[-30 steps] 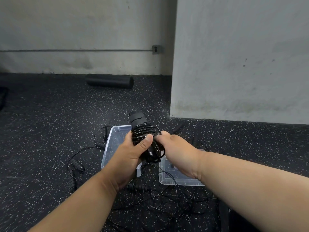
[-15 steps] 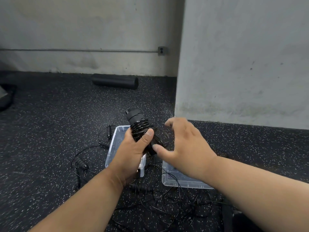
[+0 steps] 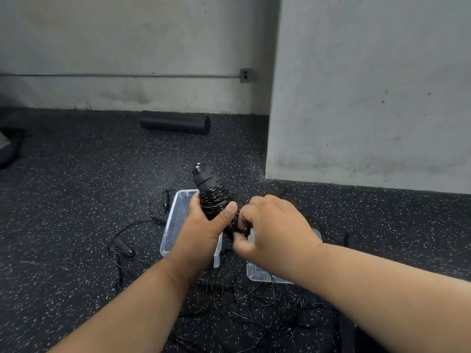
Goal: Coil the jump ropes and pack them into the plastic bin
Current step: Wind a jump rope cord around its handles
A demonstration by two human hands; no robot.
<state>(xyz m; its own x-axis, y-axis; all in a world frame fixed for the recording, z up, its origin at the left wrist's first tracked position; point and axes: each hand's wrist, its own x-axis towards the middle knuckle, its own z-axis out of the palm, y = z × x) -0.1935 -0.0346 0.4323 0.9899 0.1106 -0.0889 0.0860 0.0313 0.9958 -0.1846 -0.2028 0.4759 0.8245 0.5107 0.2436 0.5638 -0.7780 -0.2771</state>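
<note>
My left hand (image 3: 201, 233) grips a black jump rope bundle (image 3: 210, 192), its handles upright and thin black cord wound tightly round them. My right hand (image 3: 272, 225) pinches the cord at the bundle's lower right side. Below both hands a clear plastic bin (image 3: 175, 220) stands on the floor, partly hidden by my left hand. A clear lid or second bin (image 3: 257, 272) lies to its right under my right wrist. Loose jump ropes (image 3: 122, 250) with black handles lie tangled on the floor around the bin.
A tangle of thin black cord (image 3: 254, 307) covers the speckled rubber floor near my forearms. A black foam roller (image 3: 175, 122) lies by the back wall. A grey concrete pillar (image 3: 369, 85) rises at right. A dark object (image 3: 10, 146) sits at the far left edge.
My right hand, spread open away from the bundle half a second ago, has come back in and pinches the cord. My left hand still holds the bundle, tilted slightly left.
</note>
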